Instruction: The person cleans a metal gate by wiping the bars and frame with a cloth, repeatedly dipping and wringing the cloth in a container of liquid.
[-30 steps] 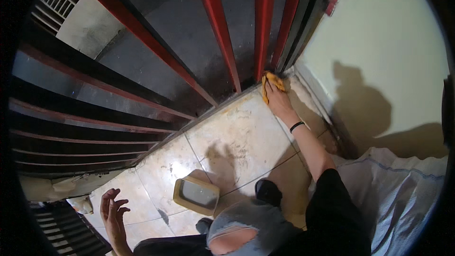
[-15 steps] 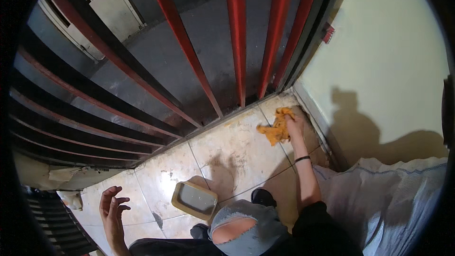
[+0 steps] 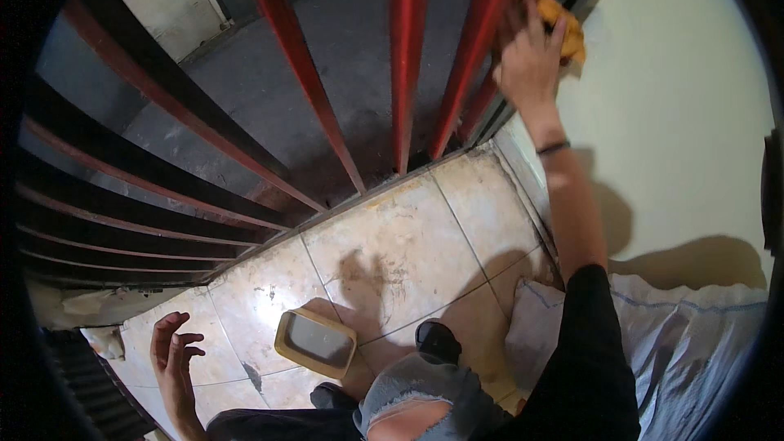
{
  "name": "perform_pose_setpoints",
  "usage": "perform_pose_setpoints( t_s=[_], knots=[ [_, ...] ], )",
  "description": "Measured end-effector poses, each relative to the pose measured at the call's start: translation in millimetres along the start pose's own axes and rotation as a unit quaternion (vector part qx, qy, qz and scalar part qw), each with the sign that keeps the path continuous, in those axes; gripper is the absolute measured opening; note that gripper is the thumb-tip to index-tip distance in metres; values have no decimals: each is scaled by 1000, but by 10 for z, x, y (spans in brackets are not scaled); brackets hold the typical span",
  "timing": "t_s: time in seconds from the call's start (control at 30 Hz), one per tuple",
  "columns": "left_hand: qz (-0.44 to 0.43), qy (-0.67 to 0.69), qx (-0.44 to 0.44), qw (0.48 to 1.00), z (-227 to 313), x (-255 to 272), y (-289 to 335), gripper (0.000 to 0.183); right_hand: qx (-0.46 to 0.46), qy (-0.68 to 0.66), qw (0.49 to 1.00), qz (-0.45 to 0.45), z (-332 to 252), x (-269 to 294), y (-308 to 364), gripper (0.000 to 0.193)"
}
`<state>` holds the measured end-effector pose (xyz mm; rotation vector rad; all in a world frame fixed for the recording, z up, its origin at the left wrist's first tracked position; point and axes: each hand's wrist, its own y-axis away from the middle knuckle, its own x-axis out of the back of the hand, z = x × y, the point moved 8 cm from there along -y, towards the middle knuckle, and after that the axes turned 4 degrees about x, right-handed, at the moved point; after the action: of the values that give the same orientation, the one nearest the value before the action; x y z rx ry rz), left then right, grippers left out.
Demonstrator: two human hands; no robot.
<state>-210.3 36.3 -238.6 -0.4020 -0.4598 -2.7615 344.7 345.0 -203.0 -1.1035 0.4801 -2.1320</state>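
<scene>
High at the upper right, my right hand (image 3: 529, 65) is closed on a crumpled orange cloth (image 3: 563, 28). The cloth lies against the dark frame edge where the red barred gate (image 3: 408, 57) meets the pale wall (image 3: 686, 90). Part of the cloth is hidden behind my fingers, and the hand is slightly blurred. My left hand (image 3: 173, 359) hangs in the air at the lower left, its fingers curled loosely apart with nothing in them. Between my hands, a tan rectangular basin (image 3: 351, 359) of greyish water stands on the tiles, near my feet.
Stained beige tiles (image 3: 392, 229) run up to the gate's bottom rail. A whitish woven sack (image 3: 694, 327) leans by the wall at lower right. Dark slats (image 3: 98, 392) stand at lower left. Beyond the bars are a grey floor and a white metal door (image 3: 175, 8).
My right hand has lifted the orange cloth from the floor corner up to the gate's edge beside the wall. The left hand stays raised and empty. The view has shifted slightly.
</scene>
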Motion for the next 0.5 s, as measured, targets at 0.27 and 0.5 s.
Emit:
perform_pose_setpoints(
  t_s=[0.27,0.5],
  knots=[
    [-18,40,13,999,37,-34,105,36,237,-29,952,-189,-1449,-1539,1917,28],
    [-18,46,5,999,-2,84,73,39,82,35,995,41,51,132,474,22]
  ],
)
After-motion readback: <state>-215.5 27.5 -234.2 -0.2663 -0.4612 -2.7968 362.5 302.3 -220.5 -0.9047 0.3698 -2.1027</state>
